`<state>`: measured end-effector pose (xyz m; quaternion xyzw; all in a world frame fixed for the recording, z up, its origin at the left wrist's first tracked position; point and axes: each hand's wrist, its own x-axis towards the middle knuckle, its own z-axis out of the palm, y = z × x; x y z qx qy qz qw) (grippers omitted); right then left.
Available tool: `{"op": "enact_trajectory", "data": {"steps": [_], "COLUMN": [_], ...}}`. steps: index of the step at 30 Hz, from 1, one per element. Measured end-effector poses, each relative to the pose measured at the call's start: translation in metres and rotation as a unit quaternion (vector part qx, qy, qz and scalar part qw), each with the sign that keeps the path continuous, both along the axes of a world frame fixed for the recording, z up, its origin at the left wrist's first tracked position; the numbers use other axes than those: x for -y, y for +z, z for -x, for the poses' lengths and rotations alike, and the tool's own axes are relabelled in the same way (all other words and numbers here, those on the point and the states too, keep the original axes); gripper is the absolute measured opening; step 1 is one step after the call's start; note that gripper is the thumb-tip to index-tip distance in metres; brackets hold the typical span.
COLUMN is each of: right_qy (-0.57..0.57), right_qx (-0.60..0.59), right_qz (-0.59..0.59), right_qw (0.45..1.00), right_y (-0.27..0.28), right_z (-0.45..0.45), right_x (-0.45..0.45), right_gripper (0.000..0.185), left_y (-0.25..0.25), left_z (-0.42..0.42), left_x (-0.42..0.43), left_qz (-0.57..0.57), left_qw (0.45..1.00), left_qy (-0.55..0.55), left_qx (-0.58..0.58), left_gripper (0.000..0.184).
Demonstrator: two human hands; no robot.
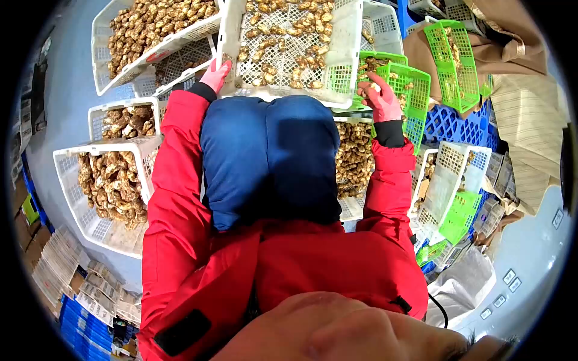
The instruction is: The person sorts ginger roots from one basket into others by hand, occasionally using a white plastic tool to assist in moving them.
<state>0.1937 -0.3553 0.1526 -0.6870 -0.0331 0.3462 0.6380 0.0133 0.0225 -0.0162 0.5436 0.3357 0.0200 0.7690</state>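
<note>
A white plastic crate [227,45] with brown-and-cream mushrooms [310,24] scattered over its lattice bottom is in front of my knees. My left hand [215,76], in a pink glove, is closed at the crate's near left corner, with the fingers against its rim. To the right, my right hand [380,97], also pink-gloved, is over a green basket [417,99]. Its fingers are curled together around a small pale piece that looks like a mushroom, mostly hidden by the fingers. A few more mushrooms lie in the green basket beneath and beside this hand.
A heaped white crate [99,42] stands at upper left. Lower left, another white crate [69,174] holds larger mushrooms. A filled crate [352,210] is beside my right leg. Further right are a green basket [442,72], a blue crate [454,129] and a tilted white crate [445,186].
</note>
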Motion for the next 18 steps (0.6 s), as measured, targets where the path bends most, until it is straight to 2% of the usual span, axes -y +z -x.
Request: {"op": "enact_trajectory", "data": {"steps": [1, 2, 3, 4, 5, 7, 8, 9, 11, 13, 15, 16, 17, 18], "right_qy": [-0.011, -0.003, 0.001, 0.011, 0.020, 0.029, 0.049, 0.071, 0.089, 0.071, 0.110, 0.142, 0.162, 0.188], "right_qx": [0.002, 0.022, 0.032, 0.022, 0.012, -0.013, -0.019, -0.025, -0.035, -0.018, -0.004, -0.061, -0.068, -0.054], "right_qz": [0.002, -0.040, -0.012, -0.041, -0.070, -0.055, -0.057, -0.060, -0.112, -0.054, 0.029, -0.083, -0.035, -0.033], "right_qw": [1.000, 0.999, 0.999, 0.999, 0.997, 0.998, 0.997, 0.995, 0.989, 0.996, 0.994, 0.985, 0.984, 0.980], "right_y": [0.001, -0.003, 0.001, -0.008, -0.012, -0.012, -0.012, -0.013, -0.022, -0.019, -0.018, -0.042, -0.031, -0.028], "right_z": [-0.001, -0.001, -0.003, -0.005, -0.005, -0.005, -0.007, -0.009, -0.014, -0.010, -0.008, -0.016, -0.009, -0.007], "right_x": [-0.004, -0.010, -0.020, -0.026, -0.036, -0.051, -0.056, -0.062, -0.067, -0.082, -0.110, -0.111, -0.131, -0.144], "right_gripper": [0.049, 0.055, 0.059, 0.060, 0.061, 0.060, 0.063, 0.065, 0.054, 0.052, 0.051, 0.049, 0.047, 0.045], "left_y": [0.009, 0.013, 0.016, 0.020, 0.020, 0.020, 0.025, 0.018, 0.003, -0.012, 0.003, -0.004, -0.017, 0.013], "left_z": [0.001, 0.001, 0.001, 0.001, 0.005, 0.007, 0.007, 0.007, 0.010, 0.011, 0.007, 0.010, 0.012, 0.009], "left_x": [0.002, 0.004, 0.005, 0.003, 0.005, 0.004, 0.010, 0.007, 0.000, 0.007, 0.013, 0.014, 0.017, 0.021], "left_qz": [-0.031, -0.013, 0.004, -0.010, -0.022, 0.009, 0.044, -0.013, -0.048, -0.058, -0.093, -0.010, 0.075, 0.034], "left_qw": [0.999, 1.000, 1.000, 0.996, 0.997, 0.998, 0.998, 0.999, 0.993, 0.997, 0.993, 0.999, 0.990, 0.999], "left_qy": [-0.019, -0.008, 0.003, -0.034, -0.031, -0.034, 0.022, -0.033, -0.104, -0.056, -0.051, -0.007, 0.031, 0.010], "left_qx": [-0.031, -0.027, -0.023, -0.084, -0.062, -0.059, -0.042, -0.030, -0.001, 0.017, -0.056, 0.031, 0.119, 0.027], "left_gripper": [0.048, 0.048, 0.048, 0.047, 0.047, 0.045, 0.044, 0.043, 0.044, 0.047, 0.054, 0.056, 0.058, 0.059]}}
